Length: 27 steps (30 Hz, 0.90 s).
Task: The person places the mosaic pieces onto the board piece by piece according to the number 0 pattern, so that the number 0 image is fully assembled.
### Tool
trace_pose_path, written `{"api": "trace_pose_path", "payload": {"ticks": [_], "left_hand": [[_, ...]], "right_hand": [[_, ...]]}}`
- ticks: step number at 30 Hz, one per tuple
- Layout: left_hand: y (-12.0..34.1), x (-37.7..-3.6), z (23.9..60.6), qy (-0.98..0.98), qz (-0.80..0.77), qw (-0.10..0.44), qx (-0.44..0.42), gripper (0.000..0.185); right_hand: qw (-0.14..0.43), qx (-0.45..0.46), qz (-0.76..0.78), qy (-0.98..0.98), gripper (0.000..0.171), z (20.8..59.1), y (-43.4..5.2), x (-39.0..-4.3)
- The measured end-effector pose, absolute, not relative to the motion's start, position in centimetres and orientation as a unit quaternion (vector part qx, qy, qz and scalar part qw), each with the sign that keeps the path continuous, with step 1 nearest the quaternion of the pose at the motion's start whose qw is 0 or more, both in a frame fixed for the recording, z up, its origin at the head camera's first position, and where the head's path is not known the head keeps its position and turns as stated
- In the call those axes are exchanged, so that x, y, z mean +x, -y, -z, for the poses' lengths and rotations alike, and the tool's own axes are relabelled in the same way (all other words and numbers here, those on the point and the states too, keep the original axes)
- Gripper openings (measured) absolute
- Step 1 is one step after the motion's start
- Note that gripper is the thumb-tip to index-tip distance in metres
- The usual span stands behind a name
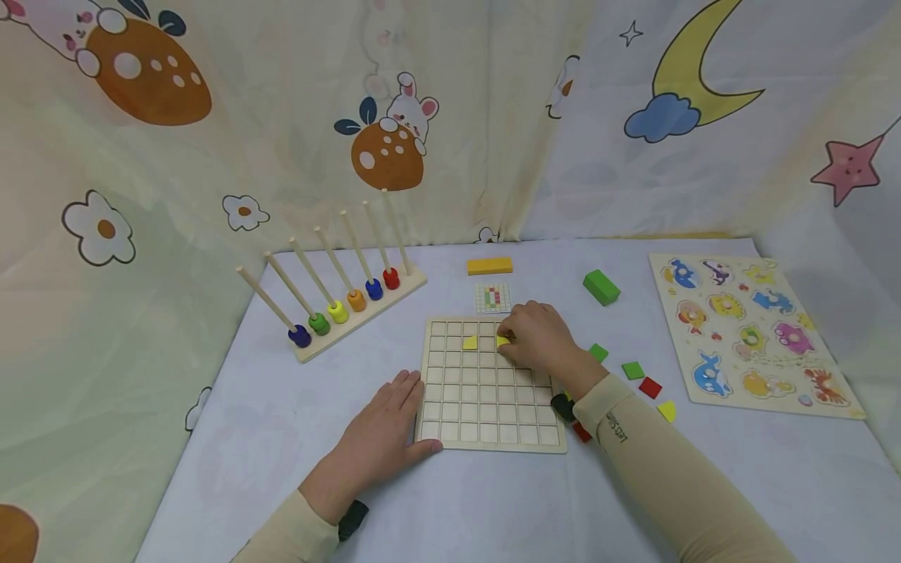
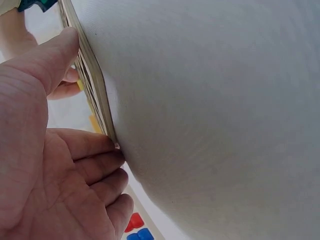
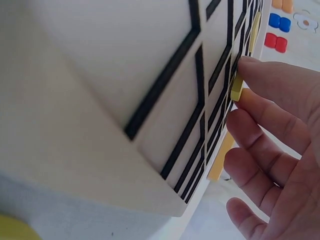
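Head view shows the right hand (image 1: 540,340) over the upper part of the wooden grid board (image 1: 486,407), fingers curled and pinching a yellow tile (image 1: 503,341) against a cell. A second yellow piece (image 1: 470,342) sits two cells to its left. The left hand (image 1: 383,426) lies flat on the counter (image 1: 493,508), fingers straight, touching the board's left edge.
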<state>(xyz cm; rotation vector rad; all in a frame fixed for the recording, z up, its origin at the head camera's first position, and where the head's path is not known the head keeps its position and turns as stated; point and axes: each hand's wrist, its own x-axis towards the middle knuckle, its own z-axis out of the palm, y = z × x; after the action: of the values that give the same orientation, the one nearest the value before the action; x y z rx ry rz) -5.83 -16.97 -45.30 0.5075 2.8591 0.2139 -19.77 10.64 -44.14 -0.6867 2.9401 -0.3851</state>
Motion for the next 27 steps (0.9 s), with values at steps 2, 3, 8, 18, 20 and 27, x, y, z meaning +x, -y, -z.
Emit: {"api": "trace_pose_path", "payload": {"ticks": [2,3,8,18,20,27], "left_hand": [[16.98,-5.82,45.32,-0.976,-0.073,0.113,0.174,0.104],[16.99,-5.82,45.31,-0.976,-0.072,0.112,0.174,0.104],[16.99,-5.79,45.38,-0.976,-0.067,0.112,0.174,0.104],[16.97,-5.78,45.35,-0.975,-0.076,0.113,0.174,0.104],[16.98,-5.79,45.43,-0.975,-0.076,0.113,0.174,0.104],[17.0,-5.75,45.53,-0.976,-0.076,0.111,0.174,0.104]], "right_hand": [[0.048,-0.226,0.124,-0.965,0.018,44.14,-10.64,-19.78],[0.048,-0.225,0.123,-0.965,0.018,44.14,-10.64,-19.77],[0.048,-0.225,0.119,-0.966,0.02,44.11,-10.68,-19.73],[0.05,-0.215,0.126,-0.967,0.025,44.19,-10.71,-19.65],[0.052,-0.213,0.131,-0.967,0.025,44.29,-10.76,-19.64],[0.05,-0.212,0.146,-0.965,0.027,44.38,-10.83,-19.6]]}}
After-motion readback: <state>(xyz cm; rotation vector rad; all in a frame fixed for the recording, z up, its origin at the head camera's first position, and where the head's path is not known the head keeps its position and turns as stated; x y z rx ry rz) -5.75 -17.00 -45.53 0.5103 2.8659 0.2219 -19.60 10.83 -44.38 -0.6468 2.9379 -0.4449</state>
